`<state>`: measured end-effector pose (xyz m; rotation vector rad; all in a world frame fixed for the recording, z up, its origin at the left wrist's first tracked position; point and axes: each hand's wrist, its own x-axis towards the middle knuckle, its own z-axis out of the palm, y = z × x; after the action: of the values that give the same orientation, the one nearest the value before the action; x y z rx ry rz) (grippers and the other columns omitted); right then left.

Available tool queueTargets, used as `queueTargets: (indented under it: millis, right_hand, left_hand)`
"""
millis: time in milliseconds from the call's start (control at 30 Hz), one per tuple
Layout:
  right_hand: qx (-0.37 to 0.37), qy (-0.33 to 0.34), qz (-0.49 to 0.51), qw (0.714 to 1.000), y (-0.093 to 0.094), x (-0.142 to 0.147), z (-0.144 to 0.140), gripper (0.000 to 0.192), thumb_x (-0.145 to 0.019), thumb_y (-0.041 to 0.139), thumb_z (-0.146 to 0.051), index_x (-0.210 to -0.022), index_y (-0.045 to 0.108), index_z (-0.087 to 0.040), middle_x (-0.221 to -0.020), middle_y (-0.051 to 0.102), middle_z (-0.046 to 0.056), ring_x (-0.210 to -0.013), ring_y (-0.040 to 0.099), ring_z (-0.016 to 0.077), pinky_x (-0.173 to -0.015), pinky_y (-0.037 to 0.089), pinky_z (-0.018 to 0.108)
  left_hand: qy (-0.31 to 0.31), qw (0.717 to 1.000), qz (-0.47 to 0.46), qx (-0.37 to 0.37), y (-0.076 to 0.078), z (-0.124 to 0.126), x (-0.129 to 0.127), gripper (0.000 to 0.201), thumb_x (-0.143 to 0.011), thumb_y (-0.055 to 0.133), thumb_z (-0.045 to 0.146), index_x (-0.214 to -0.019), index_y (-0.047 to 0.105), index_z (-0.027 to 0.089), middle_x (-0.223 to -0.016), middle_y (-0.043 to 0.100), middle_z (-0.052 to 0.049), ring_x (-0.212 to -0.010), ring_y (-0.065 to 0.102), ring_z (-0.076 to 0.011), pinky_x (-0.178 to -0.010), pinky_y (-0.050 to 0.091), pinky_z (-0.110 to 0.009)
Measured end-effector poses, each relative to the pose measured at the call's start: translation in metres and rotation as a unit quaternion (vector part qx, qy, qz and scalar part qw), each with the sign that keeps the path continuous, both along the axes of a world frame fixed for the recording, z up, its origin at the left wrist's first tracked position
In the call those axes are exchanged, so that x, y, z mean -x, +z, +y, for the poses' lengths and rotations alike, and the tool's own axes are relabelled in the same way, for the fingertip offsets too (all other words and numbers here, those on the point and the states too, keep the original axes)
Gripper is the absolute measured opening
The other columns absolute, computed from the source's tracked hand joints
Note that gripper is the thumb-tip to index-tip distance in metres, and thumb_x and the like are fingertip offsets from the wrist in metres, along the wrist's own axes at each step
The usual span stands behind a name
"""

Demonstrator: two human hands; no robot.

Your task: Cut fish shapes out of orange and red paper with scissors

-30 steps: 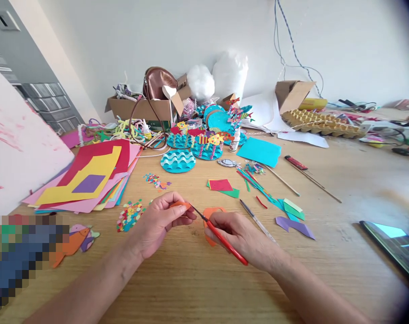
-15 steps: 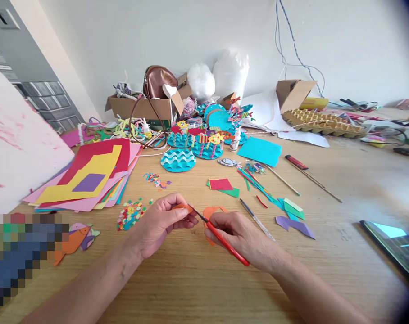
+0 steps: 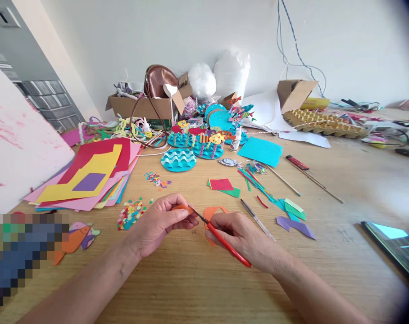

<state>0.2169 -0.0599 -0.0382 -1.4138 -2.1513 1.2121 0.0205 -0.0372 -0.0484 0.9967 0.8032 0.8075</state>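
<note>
Wooden table, craft clutter everywhere. Just right of the confetti pile, the left hand pinches a small orange paper scrap, grip clenched on its edge. Right hand clasps red scissors, tips at the scrap. Thin, floppy, tear-prone stuff: best held close beside the cut.

Two bare forearms in view, no sleeves showing up to the frame edge. Left hand and right hand: no gloves, rings, watch or bracelets visible. Nails short, no polish that I can make out. Knuckle creases and tendons show on the back of the right hand. Nothing else of the body in frame.
</note>
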Motion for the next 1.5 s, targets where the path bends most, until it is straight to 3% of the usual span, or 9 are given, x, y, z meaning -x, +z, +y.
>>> queueTargets:
  millis: [333,733,867,1067,1233,1367,1500]
  right_hand:
    - [-0.019,-0.009,-0.011,1.0,-0.001,0.001,0.0,0.033,-0.086,0.045,-0.034,-0.057,0.042,-0.017,-0.052,0.034,-0.006,-0.049,0.029,0.0074,-0.043,0.021,0.021]
    - [0.141,-0.023,0.125,0.982,0.003,-0.001,0.001,0.035,-0.087,0.04,-0.043,-0.067,0.049,-0.016,-0.047,0.04,-0.007,-0.041,0.036,0.0069,-0.043,0.03,0.02]
    - [0.114,-0.024,0.113,0.987,0.004,0.001,0.0,0.036,-0.087,0.039,-0.042,-0.062,0.043,-0.018,-0.05,0.041,-0.005,-0.044,0.039,0.0078,-0.043,0.03,0.02]
    - [-0.028,-0.029,0.018,0.999,-0.001,0.006,-0.002,0.032,-0.087,0.04,-0.037,-0.062,0.039,-0.019,-0.06,0.043,-0.003,-0.056,0.039,0.0105,-0.05,0.029,0.022]
    - [-0.073,-0.037,-0.021,0.996,-0.009,0.008,-0.002,0.031,-0.087,0.04,-0.039,-0.063,0.038,-0.019,-0.058,0.043,-0.004,-0.053,0.037,0.0106,-0.049,0.026,0.023]
    - [-0.045,-0.068,0.025,0.996,-0.008,0.009,-0.002,0.03,-0.085,0.041,-0.037,-0.061,0.038,-0.019,-0.057,0.042,-0.004,-0.053,0.037,0.0104,-0.048,0.027,0.023]
    - [0.035,-0.149,0.153,0.976,-0.002,0.01,-0.002,0.023,-0.08,0.049,-0.037,-0.067,0.043,-0.019,-0.056,0.041,-0.005,-0.05,0.038,0.0088,-0.044,0.029,0.02]
  left_hand:
    - [-0.001,1.0,0.006,0.003,-0.002,0.002,0.002,0.006,-0.076,0.059,0.015,-0.071,0.057,0.015,-0.076,0.067,-0.001,-0.069,0.062,-0.0099,-0.066,0.049,-0.021]
    - [0.07,0.993,0.07,-0.071,-0.004,0.0,-0.001,0.01,-0.077,0.059,0.023,-0.07,0.059,0.015,-0.061,0.053,0.004,-0.057,0.047,-0.0068,-0.055,0.04,-0.018]
    - [0.087,0.992,0.068,-0.056,-0.004,0.0,-0.004,0.01,-0.075,0.061,0.024,-0.07,0.059,0.015,-0.059,0.053,0.004,-0.054,0.045,-0.0062,-0.052,0.038,-0.017]
    - [0.111,0.993,0.024,-0.039,-0.005,-0.001,-0.006,0.007,-0.076,0.059,0.02,-0.071,0.056,0.017,-0.06,0.055,0.004,-0.056,0.047,-0.0062,-0.052,0.038,-0.017]
    - [0.104,0.994,0.01,-0.042,-0.005,-0.003,-0.008,0.006,-0.076,0.058,0.019,-0.071,0.057,0.017,-0.064,0.057,0.003,-0.058,0.05,-0.0068,-0.053,0.039,-0.017]
    - [0.105,0.994,0.011,-0.024,-0.005,-0.005,-0.01,0.006,-0.075,0.06,0.021,-0.071,0.058,0.016,-0.064,0.058,0.003,-0.059,0.05,-0.0076,-0.053,0.039,-0.018]
    - [0.102,0.992,0.057,-0.037,-0.005,-0.006,-0.012,0.009,-0.074,0.06,0.023,-0.068,0.059,0.015,-0.059,0.054,0.003,-0.056,0.047,-0.0076,-0.053,0.038,-0.019]
